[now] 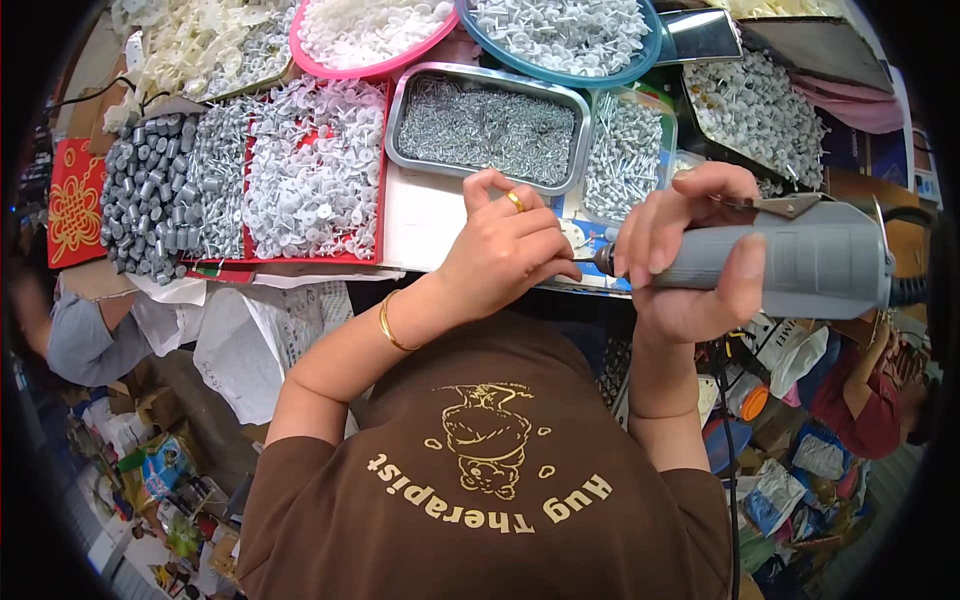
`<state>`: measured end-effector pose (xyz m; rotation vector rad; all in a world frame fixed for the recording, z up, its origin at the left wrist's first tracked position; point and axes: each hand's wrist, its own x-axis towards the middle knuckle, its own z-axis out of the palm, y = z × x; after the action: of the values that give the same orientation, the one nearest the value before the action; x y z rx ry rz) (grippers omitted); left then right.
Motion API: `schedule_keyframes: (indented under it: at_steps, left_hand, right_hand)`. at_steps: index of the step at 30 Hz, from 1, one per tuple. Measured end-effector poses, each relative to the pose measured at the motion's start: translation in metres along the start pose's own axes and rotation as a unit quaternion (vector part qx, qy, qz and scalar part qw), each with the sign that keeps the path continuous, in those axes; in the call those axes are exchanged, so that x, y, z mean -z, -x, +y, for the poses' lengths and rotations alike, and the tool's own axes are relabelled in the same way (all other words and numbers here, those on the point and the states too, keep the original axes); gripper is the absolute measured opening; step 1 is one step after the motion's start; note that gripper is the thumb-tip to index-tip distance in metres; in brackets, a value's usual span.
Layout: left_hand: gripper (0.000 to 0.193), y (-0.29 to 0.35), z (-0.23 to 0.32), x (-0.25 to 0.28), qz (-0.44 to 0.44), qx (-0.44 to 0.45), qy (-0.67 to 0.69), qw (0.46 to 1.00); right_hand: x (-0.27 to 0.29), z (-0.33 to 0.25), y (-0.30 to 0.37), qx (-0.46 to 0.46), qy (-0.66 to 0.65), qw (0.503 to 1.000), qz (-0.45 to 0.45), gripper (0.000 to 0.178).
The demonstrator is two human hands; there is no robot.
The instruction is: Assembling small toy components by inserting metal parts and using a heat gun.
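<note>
My right hand (690,255) is wrapped round a grey electric screwdriver (800,262), which lies level with its tip toward the left. A dark cord leaves its right end. Facing that tip, my left hand (510,240) has thumb and fingers pressed together right at the bit; what they pinch is too small and covered to make out. A small white plastic piece (574,236) shows beside these fingertips. Just beyond my left hand stands a metal tray (400,152) of small screws. Past the screwdriver's tip is a clear container with grey-white plugs (622,150).
A red box (381,200) of white round-headed pieces and grey cylinders (150,190) lie left. Pink (350,74) and teal (590,82) basins stand behind, a phone (700,36) beside them. A black bin of white parts (750,110) stands right. Other people (85,340) sit at both sides.
</note>
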<state>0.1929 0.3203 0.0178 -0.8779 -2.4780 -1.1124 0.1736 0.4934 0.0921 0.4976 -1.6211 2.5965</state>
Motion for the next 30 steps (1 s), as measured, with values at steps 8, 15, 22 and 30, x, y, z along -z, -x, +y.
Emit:
schedule_keyframes:
  at_steps: [8,15,22,30]
  left_hand:
    - [0.021,0.0,0.003,-0.01,0.008,-0.02,0.007,1.0]
    - [0.032,0.0,-0.003,-0.008,-0.083,0.05,0.066,0.993]
    - [0.039,-0.001,-0.004,-0.007,-0.107,0.091,0.11,0.984]
    - [0.04,0.0,-0.003,-0.004,-0.1,0.098,0.107,0.984]
  right_hand:
    - [-0.007,-0.004,0.006,0.012,0.137,0.99,-0.011,0.056]
    - [0.004,0.014,0.012,-0.003,0.147,0.989,-0.036,0.046]
    - [0.002,0.009,0.006,-0.028,0.148,0.988,-0.014,0.048]
    - [0.014,0.033,-0.016,0.041,0.15,0.975,-0.159,0.044]
